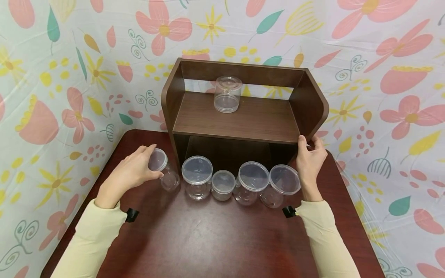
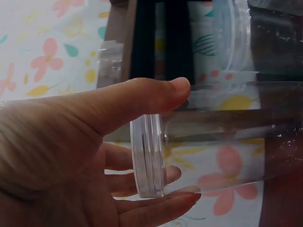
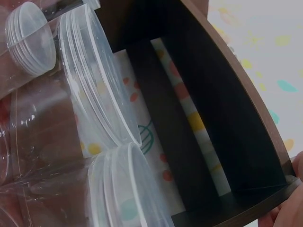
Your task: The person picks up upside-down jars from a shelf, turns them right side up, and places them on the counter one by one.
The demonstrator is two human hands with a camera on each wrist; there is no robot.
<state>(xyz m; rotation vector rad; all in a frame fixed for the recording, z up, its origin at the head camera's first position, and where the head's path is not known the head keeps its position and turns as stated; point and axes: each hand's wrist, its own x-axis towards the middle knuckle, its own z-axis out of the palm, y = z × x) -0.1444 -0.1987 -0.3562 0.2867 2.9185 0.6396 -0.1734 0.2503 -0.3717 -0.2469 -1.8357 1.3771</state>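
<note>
At the left end of a row of clear lidded jars, my left hand holds a clear plastic jar near its lid. In the left wrist view, the thumb lies on one side of that jar's lid and the fingers on the other. My right hand grips the right front edge of a dark brown wooden shelf, thumb in front and fingers round the side panel. Its fingertips show at the shelf's corner in the right wrist view.
Several jars stand before the lower compartment: a wide one, a small one and wide ones at right. Another clear jar stands on the upper board. The reddish-brown table meets flower-patterned cloth behind and beside it.
</note>
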